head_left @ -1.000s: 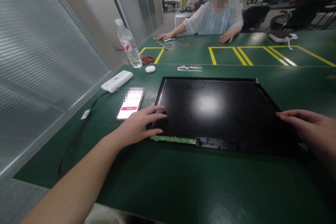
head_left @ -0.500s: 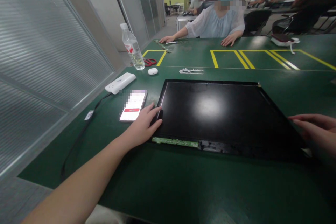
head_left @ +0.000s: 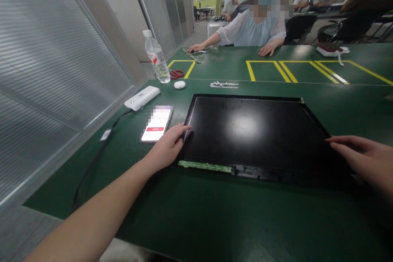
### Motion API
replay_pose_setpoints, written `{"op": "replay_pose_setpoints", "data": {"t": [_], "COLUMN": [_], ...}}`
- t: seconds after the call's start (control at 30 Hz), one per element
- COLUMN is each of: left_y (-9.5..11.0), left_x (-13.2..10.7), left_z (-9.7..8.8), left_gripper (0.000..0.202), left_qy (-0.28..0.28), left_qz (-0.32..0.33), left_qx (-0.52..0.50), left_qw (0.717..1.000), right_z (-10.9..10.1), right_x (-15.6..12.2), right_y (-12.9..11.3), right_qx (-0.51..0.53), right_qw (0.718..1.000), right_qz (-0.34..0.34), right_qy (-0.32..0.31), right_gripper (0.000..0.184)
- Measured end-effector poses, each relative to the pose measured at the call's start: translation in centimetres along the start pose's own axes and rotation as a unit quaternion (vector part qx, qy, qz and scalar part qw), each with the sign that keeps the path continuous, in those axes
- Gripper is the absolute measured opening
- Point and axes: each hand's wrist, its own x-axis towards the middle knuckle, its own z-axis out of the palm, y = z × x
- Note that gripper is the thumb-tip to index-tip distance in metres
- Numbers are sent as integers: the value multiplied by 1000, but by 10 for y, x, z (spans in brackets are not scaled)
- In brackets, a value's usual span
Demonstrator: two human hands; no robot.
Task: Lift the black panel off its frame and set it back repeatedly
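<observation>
A black LCD panel (head_left: 260, 135) lies flat on the green table, its glossy screen facing up and reflecting a bright patch of light. Along its near edge runs a green circuit strip (head_left: 205, 166). My left hand (head_left: 168, 145) is closed on the panel's left edge, with the index finger on top of the frame and the other fingers partly hidden. At the right edge, my right hand (head_left: 365, 157) pinches the frame between thumb and fingers. The panel's near right corner is dark and hard to make out.
Left of the panel lie a lit phone (head_left: 157, 123), a white device (head_left: 142, 98) with a black strap, and a white earbud case (head_left: 179, 84). A water bottle (head_left: 157, 59) and red-handled scissors (head_left: 177, 74) stand behind. Thin strips (head_left: 224, 84) lie beyond the panel. A person sits opposite.
My left hand's fingers have drawn together, from spread to closed at the edge. My right hand has moved a little left, still by the right edge.
</observation>
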Motion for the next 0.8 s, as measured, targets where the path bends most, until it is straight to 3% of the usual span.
{"op": "replay_pose_setpoints", "data": {"t": [0.2, 0.4, 0.63, 0.8], "left_y": [10, 36, 38, 46], "left_x": [-1, -3, 0, 4], "left_z": [4, 5, 9, 7], "left_gripper": [52, 55, 50, 55], "left_qy": [45, 70, 113, 109], "left_qz": [-54, -174, -233, -298], "left_qx": [-166, -414, -477, -554], "left_qw": [984, 891, 840, 770], "right_z": [-3, -4, -3, -4], "right_x": [-2, -5, -1, -2], "right_y": [-3, -9, -5, -9], "right_qx": [-17, -15, -1, -8], "right_qw": [1000, 1000, 1000, 1000], "right_qz": [11, 1, -17, 14], "right_qy": [-7, 7, 23, 9], "right_gripper": [41, 32, 27, 31]}}
